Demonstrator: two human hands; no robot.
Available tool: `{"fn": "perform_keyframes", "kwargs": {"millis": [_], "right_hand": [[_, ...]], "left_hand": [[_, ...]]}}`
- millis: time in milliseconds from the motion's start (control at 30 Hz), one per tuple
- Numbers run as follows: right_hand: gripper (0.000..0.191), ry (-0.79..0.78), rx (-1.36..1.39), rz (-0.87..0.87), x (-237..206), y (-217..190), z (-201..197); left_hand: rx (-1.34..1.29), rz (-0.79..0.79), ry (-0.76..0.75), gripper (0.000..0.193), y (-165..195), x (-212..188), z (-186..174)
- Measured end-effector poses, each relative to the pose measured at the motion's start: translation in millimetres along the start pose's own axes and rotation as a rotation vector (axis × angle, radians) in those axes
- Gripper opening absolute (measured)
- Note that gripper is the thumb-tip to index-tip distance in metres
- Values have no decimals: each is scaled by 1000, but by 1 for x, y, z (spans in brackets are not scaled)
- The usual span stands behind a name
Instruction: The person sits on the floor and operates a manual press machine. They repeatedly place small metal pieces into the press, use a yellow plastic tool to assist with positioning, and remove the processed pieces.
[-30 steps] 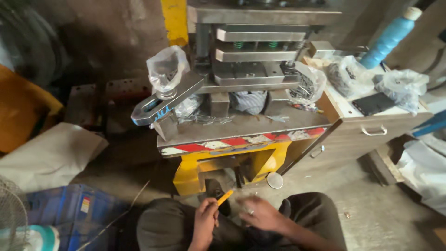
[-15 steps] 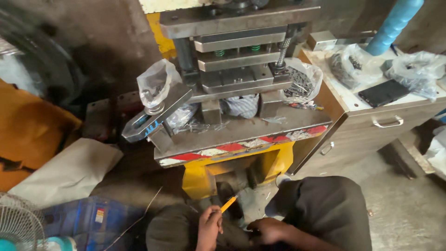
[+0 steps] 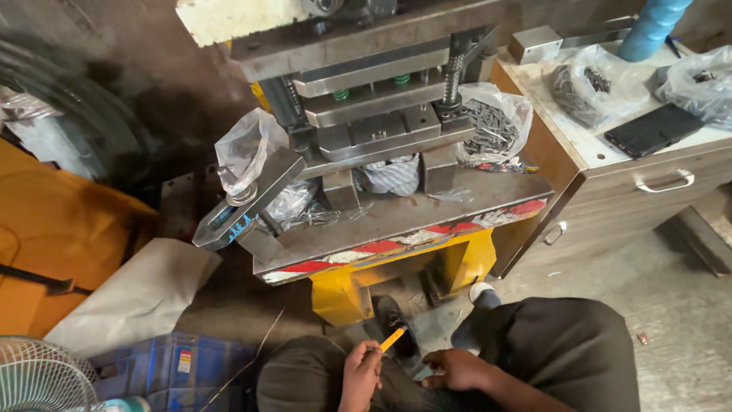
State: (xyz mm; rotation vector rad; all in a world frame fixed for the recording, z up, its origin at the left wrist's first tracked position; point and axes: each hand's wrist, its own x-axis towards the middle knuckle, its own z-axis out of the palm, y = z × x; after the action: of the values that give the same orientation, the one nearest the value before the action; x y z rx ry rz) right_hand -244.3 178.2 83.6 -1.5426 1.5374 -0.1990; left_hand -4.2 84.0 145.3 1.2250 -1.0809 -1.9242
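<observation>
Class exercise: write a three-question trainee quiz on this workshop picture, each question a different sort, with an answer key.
1. True or false: the left hand holds an orange stick.
2. What lies flat on the wooden cabinet? A) a dark phone B) a hammer C) a cup
3. Fill in: the press table has a front edge striped red and ____.

Key
1. True; the right hand rests beside it on the lap.
2. A, the phone lies among bags of metal parts.
3. White.
</observation>
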Motion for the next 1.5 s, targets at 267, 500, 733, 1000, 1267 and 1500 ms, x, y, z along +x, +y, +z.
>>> {"fn": "perform_keyframes", "kwargs": {"millis": [267, 500, 733, 1000, 1267, 1500], "right_hand": [[68, -130, -164, 118, -18, -42, -8], [71, -245, -311, 76, -26, -70, -24], [55, -61, -245, -37, -2, -32, -39], [50, 63, -112, -157, 20, -8, -71], [53, 184, -118, -220, 12, -13, -82], [54, 96, -38, -65, 16, -11, -81]], "left_hand": [[73, 43, 15, 16, 0, -8, -8], [-54, 80, 26, 16, -10, -2, -18], [-144, 323, 122, 16, 60, -5, 0], [-135, 654, 147, 10, 289, 37, 50], [-144, 600, 155, 9, 367, 95, 92], [-332, 560, 57, 10, 354, 121, 91]]}}
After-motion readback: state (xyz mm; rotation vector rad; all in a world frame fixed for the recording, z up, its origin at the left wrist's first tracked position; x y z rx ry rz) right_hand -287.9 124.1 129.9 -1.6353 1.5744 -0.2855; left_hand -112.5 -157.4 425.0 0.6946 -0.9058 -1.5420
